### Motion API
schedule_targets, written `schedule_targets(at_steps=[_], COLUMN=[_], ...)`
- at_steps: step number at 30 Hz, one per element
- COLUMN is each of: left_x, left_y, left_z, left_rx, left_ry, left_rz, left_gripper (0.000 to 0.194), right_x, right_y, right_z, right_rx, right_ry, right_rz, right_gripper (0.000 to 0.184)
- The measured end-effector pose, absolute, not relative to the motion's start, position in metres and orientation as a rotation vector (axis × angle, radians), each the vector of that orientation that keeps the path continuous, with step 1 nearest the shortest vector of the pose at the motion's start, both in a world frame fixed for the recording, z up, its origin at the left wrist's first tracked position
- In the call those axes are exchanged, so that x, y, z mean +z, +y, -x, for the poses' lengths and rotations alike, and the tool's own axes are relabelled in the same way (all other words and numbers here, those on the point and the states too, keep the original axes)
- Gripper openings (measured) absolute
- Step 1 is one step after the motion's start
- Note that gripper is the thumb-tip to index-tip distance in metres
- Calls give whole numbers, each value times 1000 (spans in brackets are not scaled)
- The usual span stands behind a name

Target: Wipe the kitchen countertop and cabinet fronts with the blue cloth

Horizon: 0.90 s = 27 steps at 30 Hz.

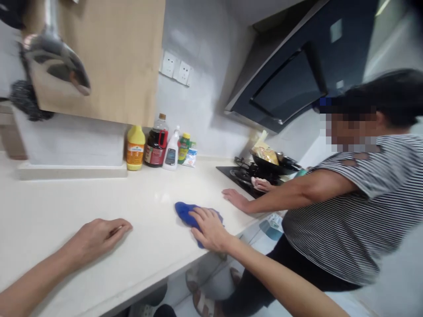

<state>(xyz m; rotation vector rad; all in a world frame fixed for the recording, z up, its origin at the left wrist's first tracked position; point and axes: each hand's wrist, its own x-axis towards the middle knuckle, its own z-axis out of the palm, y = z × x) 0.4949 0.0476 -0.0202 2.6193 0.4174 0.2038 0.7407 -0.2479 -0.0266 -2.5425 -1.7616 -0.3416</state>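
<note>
So the right hand is palm-down, fingers a bit spread, flat on a soft, crumpled blue cloth near the counter edge, with most of the cloth poking out toward 10 o'clock. Left hand is over at 9, loosely curled; can't tell if it's fully closed. Main obstacle's at 1–2: a co-worker's hand planted on the smooth, pale counter, striped sleeve above, other hand on the glossy black stove. At 11, against the wall, plastic bottles: squat yellow, dark one with red handle, white sprayer. Way up at 10 hangs a shiny metal ladle.
</note>
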Motion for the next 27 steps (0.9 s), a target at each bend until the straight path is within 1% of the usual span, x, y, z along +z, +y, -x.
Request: schedule_targets(at_steps=[3, 6, 11, 18, 23, 27], left_x=[-11, -5, -2, -3, -4, -4], left_y=[42, 44, 49, 44, 42, 43], left_z=[-490, -487, -487, -490, -490, -489], left_rx=[228, 211, 187, 154, 139, 217], left_ry=[502, 637, 775, 783, 810, 883], left_rz=[-2757, -2817, -2840, -2855, -2865, -2842], left_gripper=[55, 52, 48, 44, 42, 41], right_x=[-33, -36, -32, -20, -12, -13], right_y=[-249, -224, -159, -57, 19, 48], right_z=[-747, -763, -787, -810, -798, -762], right_rx=[-359, -397, -346, -193, -172, -198], right_ry=[-1738, -1613, -1443, -1203, -1222, -1384], right_rz=[2560, 2722, 2948, 3050, 3013, 2938], right_gripper=[54, 54, 57, 57, 56, 55])
